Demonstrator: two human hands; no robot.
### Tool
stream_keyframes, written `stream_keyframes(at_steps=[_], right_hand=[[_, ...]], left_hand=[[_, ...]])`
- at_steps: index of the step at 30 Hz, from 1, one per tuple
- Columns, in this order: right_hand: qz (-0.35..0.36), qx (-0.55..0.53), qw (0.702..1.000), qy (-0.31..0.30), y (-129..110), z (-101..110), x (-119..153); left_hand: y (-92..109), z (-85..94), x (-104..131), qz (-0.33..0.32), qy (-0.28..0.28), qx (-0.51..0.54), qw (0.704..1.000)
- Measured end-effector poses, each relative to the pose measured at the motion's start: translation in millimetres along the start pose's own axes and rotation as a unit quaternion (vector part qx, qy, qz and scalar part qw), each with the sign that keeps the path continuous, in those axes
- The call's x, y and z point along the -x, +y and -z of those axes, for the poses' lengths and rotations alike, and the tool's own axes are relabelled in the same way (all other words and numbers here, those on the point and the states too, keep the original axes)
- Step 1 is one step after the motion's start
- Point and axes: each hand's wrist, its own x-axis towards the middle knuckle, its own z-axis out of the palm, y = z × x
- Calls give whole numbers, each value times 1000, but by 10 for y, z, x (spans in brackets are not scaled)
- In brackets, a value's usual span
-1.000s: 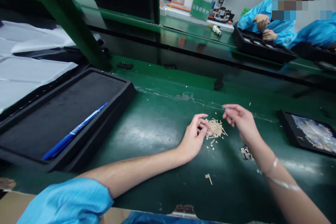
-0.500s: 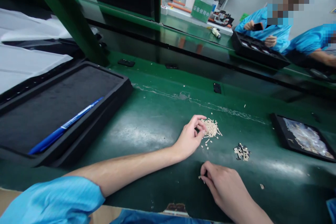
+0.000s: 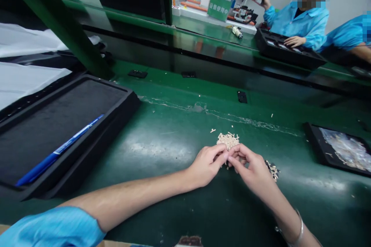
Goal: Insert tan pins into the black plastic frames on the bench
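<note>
Farthest left, white sheets (image 3: 26, 81) lie beside a black foam tray (image 3: 58, 112), in which a blue marker pen (image 3: 58, 152) rests at a slant. A green post (image 3: 58, 19) leans across behind them. Next, toward the back of the green worktop (image 3: 162, 131), two flat black pieces (image 3: 137, 73) lie apart from each other. A blue sleeve (image 3: 55, 227) ends below the left forearm, which stretches across to the middle. There the left hand (image 3: 208, 164) has thumb and fingers curled together at the near edge of a pile of small beige strips (image 3: 227, 139). Its fingertips meet those of the right hand (image 3: 251, 166), likewise bent in a pinch; whether either grips a strip cannot be told, as the fingers hide it. Just beyond the right hand sits a small heap of black and pale scraps (image 3: 273, 170), partly covered by it. A bangle (image 3: 300, 228) circles the right wrist. Farther right, a black tray (image 3: 314, 141) holds crumpled clear plastic (image 3: 344, 147).
</note>
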Motion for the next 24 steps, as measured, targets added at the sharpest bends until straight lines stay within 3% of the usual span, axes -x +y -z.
stream_keyframes(at_steps=[3, 6, 16, 21, 24], right_hand=[[-31, -86, 995, 31, 54, -103, 4], [-51, -103, 993, 23, 86, -149, 18], [-33, -84, 986, 142, 123, -164, 45], [64, 53, 969, 234, 105, -154, 60], [134, 99, 961, 221, 70, -127, 70]], left_hand=[[-21, -1, -23, 21, 21, 91, 995], [-21, -8, -30, 54, 30, 135, 989], [-7, -12, -47, 63, 16, 98, 993], [-8, -24, -15, 43, 30, 34, 998], [-8, -36, 14, 18, 35, 5, 999]])
